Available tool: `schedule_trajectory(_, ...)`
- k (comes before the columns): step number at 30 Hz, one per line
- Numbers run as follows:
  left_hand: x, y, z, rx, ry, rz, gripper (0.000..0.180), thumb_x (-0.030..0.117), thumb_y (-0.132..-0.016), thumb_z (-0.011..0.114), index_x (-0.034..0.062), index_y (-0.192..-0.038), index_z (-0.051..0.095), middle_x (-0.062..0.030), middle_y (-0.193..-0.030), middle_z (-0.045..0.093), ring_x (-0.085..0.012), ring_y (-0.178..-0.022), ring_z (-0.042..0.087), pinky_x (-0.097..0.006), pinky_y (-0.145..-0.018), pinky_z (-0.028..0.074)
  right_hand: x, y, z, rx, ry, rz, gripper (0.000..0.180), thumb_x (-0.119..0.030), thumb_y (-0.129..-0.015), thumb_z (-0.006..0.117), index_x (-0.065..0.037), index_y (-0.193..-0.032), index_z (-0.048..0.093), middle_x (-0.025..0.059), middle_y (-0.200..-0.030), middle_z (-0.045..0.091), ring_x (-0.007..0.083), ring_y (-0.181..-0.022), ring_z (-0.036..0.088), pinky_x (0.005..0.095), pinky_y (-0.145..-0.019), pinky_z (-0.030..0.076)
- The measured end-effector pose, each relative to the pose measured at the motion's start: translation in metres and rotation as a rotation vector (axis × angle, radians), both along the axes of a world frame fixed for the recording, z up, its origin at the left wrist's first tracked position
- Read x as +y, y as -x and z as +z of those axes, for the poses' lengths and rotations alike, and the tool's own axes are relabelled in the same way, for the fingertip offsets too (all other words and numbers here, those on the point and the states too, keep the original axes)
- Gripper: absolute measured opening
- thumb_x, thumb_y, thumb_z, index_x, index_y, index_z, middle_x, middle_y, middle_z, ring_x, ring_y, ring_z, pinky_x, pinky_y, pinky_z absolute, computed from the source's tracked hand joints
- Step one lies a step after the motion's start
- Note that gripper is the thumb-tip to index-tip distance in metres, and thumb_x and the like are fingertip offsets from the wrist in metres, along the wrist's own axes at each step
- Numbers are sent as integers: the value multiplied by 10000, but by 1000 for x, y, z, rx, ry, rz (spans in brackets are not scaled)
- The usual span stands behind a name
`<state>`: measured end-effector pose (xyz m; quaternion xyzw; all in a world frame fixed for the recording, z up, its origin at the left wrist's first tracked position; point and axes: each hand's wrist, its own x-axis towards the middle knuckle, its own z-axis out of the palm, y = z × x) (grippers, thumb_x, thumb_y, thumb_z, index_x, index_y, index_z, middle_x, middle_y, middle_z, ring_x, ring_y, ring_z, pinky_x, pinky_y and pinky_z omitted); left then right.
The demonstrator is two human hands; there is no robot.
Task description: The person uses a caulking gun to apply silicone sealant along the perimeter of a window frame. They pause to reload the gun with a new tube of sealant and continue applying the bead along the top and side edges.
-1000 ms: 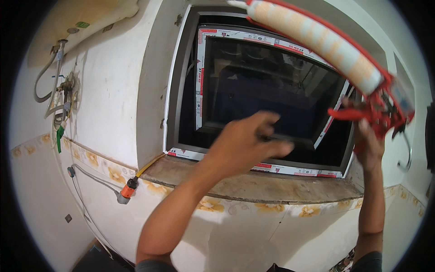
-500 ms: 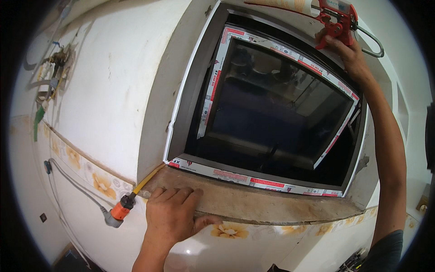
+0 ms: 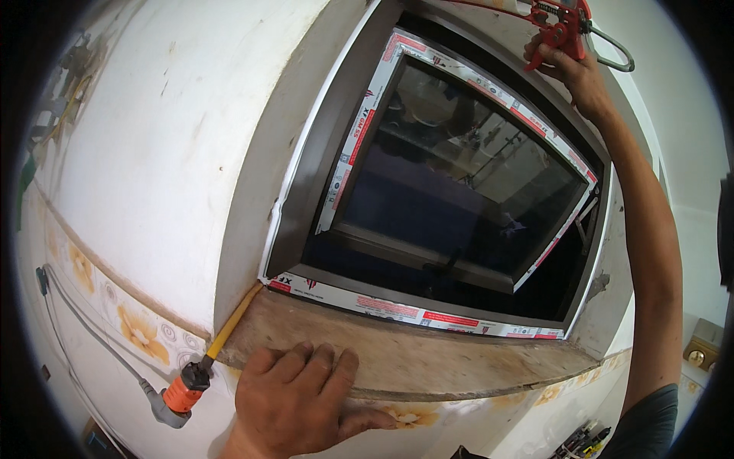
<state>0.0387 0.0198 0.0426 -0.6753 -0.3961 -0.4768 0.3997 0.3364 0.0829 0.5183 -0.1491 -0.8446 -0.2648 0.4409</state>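
My right hand point(image 3: 572, 67) is raised to the upper right corner of a dark grey window frame point(image 3: 321, 138) and grips a red caulking gun point(image 3: 562, 23) by its handle; the gun's tube runs out of view at the top. My left hand point(image 3: 302, 402) lies flat, fingers spread, on the front edge of the bare wooden window sill point(image 3: 428, 356). The window frame carries white and red protective tape point(image 3: 428, 314) along its inner edges, and its dark glass point(image 3: 466, 191) reflects a room.
A yellow-shafted tool with an orange and black handle point(image 3: 200, 367) leans at the sill's left corner. A grey cable point(image 3: 99, 336) runs along the flower-patterned tile band point(image 3: 122, 321). White plastered wall point(image 3: 168, 138) fills the left. Several tools point(image 3: 577, 440) lie low at the right.
My left hand dropped from in front of the window to the sill. My right hand lifted the caulking gun to the frame's top right corner, and the view moved closer.
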Motion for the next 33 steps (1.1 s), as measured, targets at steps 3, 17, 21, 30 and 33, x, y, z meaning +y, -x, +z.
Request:
schedule_trajectory(3, -2, 3, 0, 2, -6, -9, 817, 887, -772, 616, 130, -1034, 779, -85, -838, 788, -239, -829, 792, -340, -729, 472, 0, 7, 3, -15, 10, 27, 539, -435, -1003, 694, -47, -1369, 620, 125, -1288, 712, 273, -1259, 665, 465, -1175, 478)
schedule_trajectory(17, -1, 8, -1, -22, -61, -156, 764, 741, -851, 623, 36, -1134, 705, -91, -984, 701, -256, -879, 666, -384, -703, 436, 8, 13, 5, 28, 41, -151, 586, -460, -994, 685, -48, -1394, 568, 125, -1280, 682, 273, -1275, 642, 471, -1179, 461)
schedule_trajectory(21, -1, 9, -3, -27, -65, -143, 756, 739, -858, 617, 41, -1135, 708, -98, -1004, 703, -265, -895, 670, -387, -722, 450, 9, 24, -6, -38, 83, -84, 566, -454, -1001, 672, -45, -1379, 568, 128, -1267, 685, 266, -1252, 654, 461, -1162, 469)
schedule_trajectory(30, -1, 7, -6, -21, -70, -133, 750, 742, -903, 573, 51, -1155, 719, -111, -1045, 714, -284, -952, 683, -405, -771, 464, 9, 22, -15, -20, 89, -35, 459, -409, -1002, 654, -47, -1277, 588, 103, -1147, 684, 228, -1115, 681, 445, -1096, 503)
schedule_trajectory(33, -2, 7, -4, -15, -45, -121, 753, 747, -910, 558, 53, -1153, 722, -112, -1047, 716, -293, -963, 686, -407, -798, 463, 15, 23, -18, 18, 76, -2, 443, -410, -1001, 654, -49, -1252, 593, 95, -1121, 683, 222, -1099, 681, 444, -1091, 509)
